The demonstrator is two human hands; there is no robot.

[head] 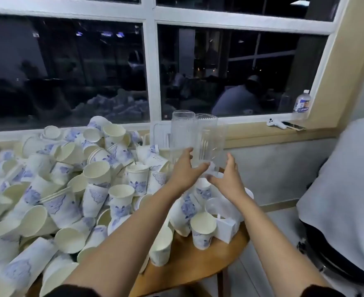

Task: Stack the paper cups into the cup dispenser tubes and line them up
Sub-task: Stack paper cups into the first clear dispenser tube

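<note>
Left hand [184,170] and right hand [228,179] open, gripping nothing, at far tubes [183,131]. Advise: grasp low, keep upright, avoid cups [95,172].

The left hand [184,170] and right hand [228,181] are bare, and so are both forearms [121,239] up to near the elbows. The left sleeve [69,292] is dark, near black, plain cloth, seen only as a rounded cuff at the bottom edge of the view. The right sleeve [322,291] is of the same dark cloth, its cuff also rounded and cut by the bottom edge
</note>
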